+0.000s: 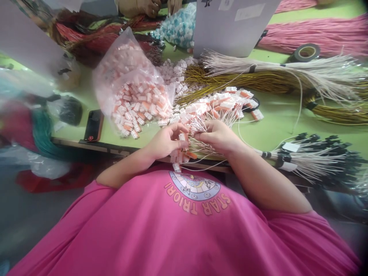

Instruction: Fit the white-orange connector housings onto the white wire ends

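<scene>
Close to my shirt, at the table's near edge, my left hand [169, 142] is closed with a white and orange connector [183, 137] between thumb and fingers. My right hand [217, 136] pinches a bunch of white wires [198, 125] whose bare ends point toward the left hand. Several more connectors [179, 157] hang just below my left fingers. Behind both hands lies a pile of white and orange connectors [221, 100], some with white wires running from them. A clear plastic bag [130, 61] spills loose connectors [138, 105] to the left of my hands.
A phone [94, 125] lies at the near left edge. Bundled white wires [276, 65], yellow wires [230, 81] and a tape roll [307, 51] lie to the right. Black-ended wires [319, 157] rest at near right. Another person's hands [152, 7] show at the back.
</scene>
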